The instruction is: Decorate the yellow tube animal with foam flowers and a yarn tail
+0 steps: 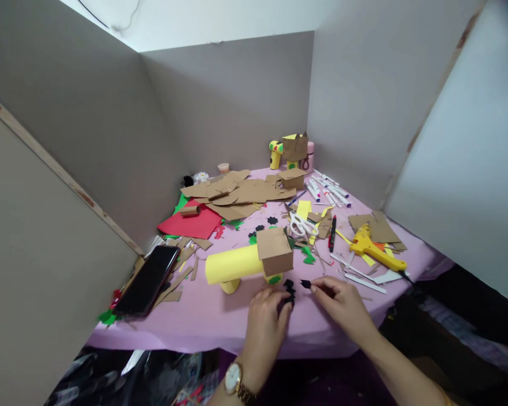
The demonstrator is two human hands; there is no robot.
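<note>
In the head view, a brown cardboard box (275, 251) is already joined to a yellow paper tube (232, 264) on the lilac-covered worktop (186, 327); small black paper cutouts (289, 286) are left loose beside it. Those are touched by the half-curled left hand (267, 316), grip unclear; a pointed black paper scrap (305, 284) is pinched in the right hand (341, 301). Room is bounded by the near edge.

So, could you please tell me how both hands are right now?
Left hand: partly curled at the black cutouts; whether it grips them cannot be told.
Right hand: closed, pinching a black piece.
</note>
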